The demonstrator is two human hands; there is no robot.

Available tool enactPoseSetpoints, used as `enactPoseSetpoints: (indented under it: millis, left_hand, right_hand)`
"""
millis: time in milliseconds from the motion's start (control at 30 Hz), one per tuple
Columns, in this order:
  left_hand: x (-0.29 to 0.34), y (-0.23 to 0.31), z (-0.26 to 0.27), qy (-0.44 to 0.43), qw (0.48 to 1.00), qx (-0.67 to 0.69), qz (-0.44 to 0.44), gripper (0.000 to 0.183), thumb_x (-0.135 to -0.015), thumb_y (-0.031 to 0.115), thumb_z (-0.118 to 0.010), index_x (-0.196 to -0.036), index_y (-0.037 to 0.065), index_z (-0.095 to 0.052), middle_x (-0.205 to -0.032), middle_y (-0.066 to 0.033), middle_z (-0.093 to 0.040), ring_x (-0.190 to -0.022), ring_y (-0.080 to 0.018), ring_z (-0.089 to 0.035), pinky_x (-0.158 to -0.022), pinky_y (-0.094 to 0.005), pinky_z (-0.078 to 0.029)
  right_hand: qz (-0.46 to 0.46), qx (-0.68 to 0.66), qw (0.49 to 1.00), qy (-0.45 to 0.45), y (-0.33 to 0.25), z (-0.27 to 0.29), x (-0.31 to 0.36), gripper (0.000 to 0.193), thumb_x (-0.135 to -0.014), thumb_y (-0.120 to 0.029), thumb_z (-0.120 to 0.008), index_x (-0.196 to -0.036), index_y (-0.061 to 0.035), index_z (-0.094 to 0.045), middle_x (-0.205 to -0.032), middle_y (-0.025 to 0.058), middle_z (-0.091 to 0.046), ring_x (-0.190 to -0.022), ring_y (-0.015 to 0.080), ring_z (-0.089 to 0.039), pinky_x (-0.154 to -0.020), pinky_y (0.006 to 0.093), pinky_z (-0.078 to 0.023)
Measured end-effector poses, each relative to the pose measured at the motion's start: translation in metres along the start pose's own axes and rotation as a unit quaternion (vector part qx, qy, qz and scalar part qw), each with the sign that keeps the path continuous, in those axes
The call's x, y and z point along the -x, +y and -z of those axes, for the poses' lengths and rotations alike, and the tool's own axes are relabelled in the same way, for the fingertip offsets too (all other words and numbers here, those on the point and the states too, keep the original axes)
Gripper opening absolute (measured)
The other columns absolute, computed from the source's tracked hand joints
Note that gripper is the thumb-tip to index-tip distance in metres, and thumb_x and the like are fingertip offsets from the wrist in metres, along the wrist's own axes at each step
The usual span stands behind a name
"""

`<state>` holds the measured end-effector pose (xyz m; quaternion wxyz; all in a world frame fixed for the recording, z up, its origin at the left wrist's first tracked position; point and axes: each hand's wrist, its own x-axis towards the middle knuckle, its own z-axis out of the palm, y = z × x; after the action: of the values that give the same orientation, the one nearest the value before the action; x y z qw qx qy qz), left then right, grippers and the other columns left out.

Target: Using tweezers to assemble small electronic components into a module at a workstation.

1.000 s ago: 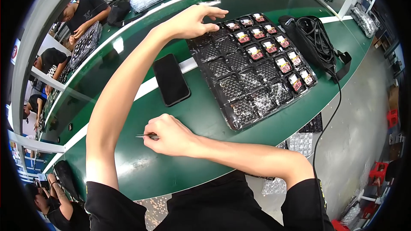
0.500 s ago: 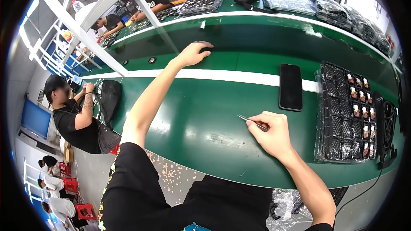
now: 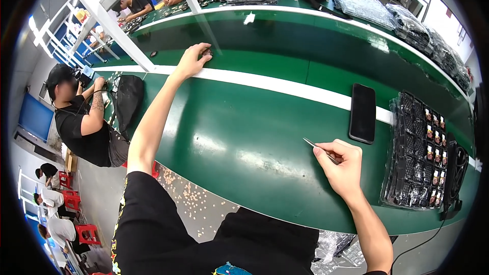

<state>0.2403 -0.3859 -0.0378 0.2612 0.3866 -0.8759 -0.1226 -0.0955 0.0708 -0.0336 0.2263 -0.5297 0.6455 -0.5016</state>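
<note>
My left hand [image 3: 191,61] reaches to the far side of the white strip. Its thumb and fingers close round a small dark square part [image 3: 207,53], partly hidden by the fingertips; whether it is lifted off the green surface I cannot tell. Over the near bench, my right hand [image 3: 344,165] pinches a pair of metal tweezers [image 3: 311,143], tips pointing up and left. Another small dark part [image 3: 154,53] lies left of my left hand on the far green strip.
A black phone [image 3: 362,113] lies across the white strip [image 3: 285,84]. To its right stand stacked black trays [image 3: 415,153], partly filled with small parts, beside a coiled black cable [image 3: 457,170]. A co-worker [image 3: 76,122] sits left, near a black bag [image 3: 128,99]. White posts [image 3: 109,23] rise at left.
My left hand has moved left and now has its fingers round a small part. The right hand still holds the tweezers. The whole view has shifted and tilted a little.
</note>
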Motion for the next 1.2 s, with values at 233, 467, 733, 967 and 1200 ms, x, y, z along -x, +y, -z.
enactPoseSetpoints:
  millis: [233,467,733,967,1200]
  left_hand:
    - [0.083,0.214,-0.043,-0.227,0.925,0.154,-0.262,0.054,-0.095,0.010,-0.083,-0.147,0.006,-0.068,-0.133,-0.0132,-0.072,-0.128,-0.0316,-0.065,-0.114,-0.0446,-0.052]
    - [0.106,0.241,-0.054,-0.220,0.911,0.248,-0.245,0.090,-0.076,0.021,-0.097,-0.156,0.005,-0.060,-0.150,-0.0132,-0.066,-0.136,-0.0344,-0.061,-0.119,-0.0471,-0.047]
    - [0.113,0.235,-0.060,-0.186,0.938,0.164,-0.243,0.053,-0.082,0.014,-0.095,-0.131,0.007,-0.077,-0.125,-0.0092,-0.068,-0.119,-0.0297,-0.064,-0.105,-0.0422,-0.051]
    - [0.125,0.254,-0.051,-0.292,0.914,0.203,-0.195,0.053,-0.082,0.017,-0.094,-0.131,0.007,-0.078,-0.112,-0.0069,-0.075,-0.105,-0.0259,-0.065,-0.101,-0.0394,-0.047]
    - [0.122,0.249,-0.062,-0.260,0.909,0.221,-0.242,0.052,-0.078,0.017,-0.094,-0.127,0.006,-0.081,-0.102,-0.0072,-0.076,-0.094,-0.0252,-0.066,-0.096,-0.0386,-0.044]
  right_hand:
    - [-0.062,-0.117,0.990,0.042,0.011,-0.001,-0.003,0.012,-0.099,-0.001,-0.081,-0.109,0.0055,-0.085,-0.079,-0.0018,-0.067,-0.068,0.0003,-0.052,-0.058,0.0202,-0.037]
    - [-0.060,-0.119,0.991,0.022,0.002,-0.001,-0.006,0.012,-0.100,0.001,-0.080,-0.111,0.0057,-0.085,-0.080,-0.0012,-0.069,-0.071,-0.0003,-0.057,-0.060,0.0186,-0.041]
    - [-0.051,-0.082,0.995,0.017,0.003,-0.002,-0.004,0.011,-0.098,-0.001,-0.083,-0.107,0.0036,-0.085,-0.075,-0.0013,-0.066,-0.064,-0.0004,-0.053,-0.055,0.0202,-0.034]
    - [-0.014,-0.054,0.998,-0.008,0.003,0.002,-0.003,0.011,-0.092,0.001,-0.084,-0.103,0.0037,-0.085,-0.070,0.0001,-0.065,-0.060,0.0009,-0.052,-0.053,0.0223,-0.033]
    - [0.041,0.048,0.997,-0.046,-0.001,-0.005,-0.009,0.006,-0.086,0.003,-0.081,-0.092,0.0030,-0.083,-0.065,0.0027,-0.063,-0.053,0.0052,-0.051,-0.049,0.0263,-0.033]
